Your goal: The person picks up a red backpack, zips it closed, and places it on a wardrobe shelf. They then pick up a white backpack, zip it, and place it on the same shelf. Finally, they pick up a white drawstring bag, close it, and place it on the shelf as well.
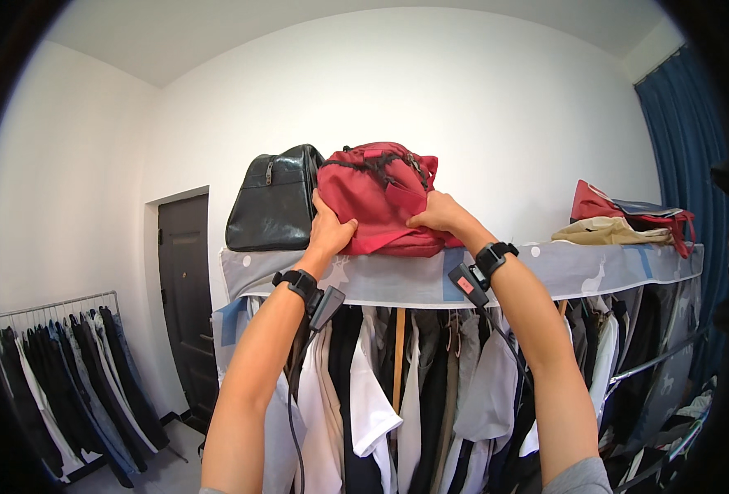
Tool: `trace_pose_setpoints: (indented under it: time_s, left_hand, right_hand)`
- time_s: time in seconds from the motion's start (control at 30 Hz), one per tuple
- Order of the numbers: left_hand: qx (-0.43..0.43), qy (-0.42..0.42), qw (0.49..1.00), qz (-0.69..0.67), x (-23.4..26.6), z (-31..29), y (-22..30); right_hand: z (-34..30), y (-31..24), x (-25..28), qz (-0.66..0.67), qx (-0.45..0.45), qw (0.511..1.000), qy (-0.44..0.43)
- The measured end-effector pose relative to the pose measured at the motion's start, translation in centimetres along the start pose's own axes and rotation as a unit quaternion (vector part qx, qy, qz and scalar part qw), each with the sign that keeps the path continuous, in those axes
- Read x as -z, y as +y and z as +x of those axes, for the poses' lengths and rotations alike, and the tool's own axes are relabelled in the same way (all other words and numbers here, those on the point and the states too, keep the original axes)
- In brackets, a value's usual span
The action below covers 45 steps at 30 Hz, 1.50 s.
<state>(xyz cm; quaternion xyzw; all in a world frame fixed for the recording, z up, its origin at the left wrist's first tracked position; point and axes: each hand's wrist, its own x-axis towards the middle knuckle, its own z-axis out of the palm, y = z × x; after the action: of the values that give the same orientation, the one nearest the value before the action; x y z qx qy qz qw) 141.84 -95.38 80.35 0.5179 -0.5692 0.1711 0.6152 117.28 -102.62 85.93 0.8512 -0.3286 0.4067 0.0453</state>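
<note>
A red backpack with black straps stands on the grey fabric top of a wardrobe. My left hand grips its lower left side, the thumb lying across the front. At its right side, my right hand holds the red cloth with the thumb in front. Most fingers of both hands are hidden behind the bag. Close against its left side sits a black leather bag with a zip on its upper face. Each of my wrists wears a black strap with a small device and a cable.
Shirts and trousers hang inside the wardrobe below. Folded red and beige bags lie on its right end. A rack of trousers stands at lower left, near a dark door. A blue curtain hangs at right.
</note>
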Motion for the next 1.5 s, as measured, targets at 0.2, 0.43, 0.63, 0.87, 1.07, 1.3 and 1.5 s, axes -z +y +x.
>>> trace_pose_setpoints:
  time_s: [0.2,0.43,0.63,0.87,1.07,1.3,1.5]
  left_hand:
    - [-0.006,0.011,1.0,0.002,-1.3,1.2,-1.0]
    - [0.082,0.002,0.996,0.028,-1.9,1.5,-0.3]
    - [-0.033,0.136,0.99,0.002,-3.0,-1.3,1.0]
    - [-0.141,0.107,0.97,0.165,-3.3,-4.2,1.5]
    - [-0.143,0.083,0.98,0.115,-0.6,-5.7,1.0]
    - [-0.153,0.011,0.985,0.084,1.9,-10.3,2.6]
    - [-0.195,-0.054,0.979,-0.025,-0.8,-13.8,8.7]
  right_hand:
    - [0.6,-2.0,-2.0,-0.114,-0.059,0.986,0.11]
    - [-0.5,-3.1,-2.8,-0.141,-0.044,0.978,0.151]
    - [-1.5,-3.3,-2.8,-0.057,-0.057,0.977,0.195]
    - [-4.1,-3.6,-3.6,-0.14,0.033,0.951,0.274]
    - [-8.3,-5.3,-3.1,-0.186,0.088,0.945,0.253]
    - [-14.4,-8.3,-2.4,-0.236,0.036,0.95,0.202]
    - [-22.5,-6.8,2.6,-0.332,-0.043,0.924,0.184]
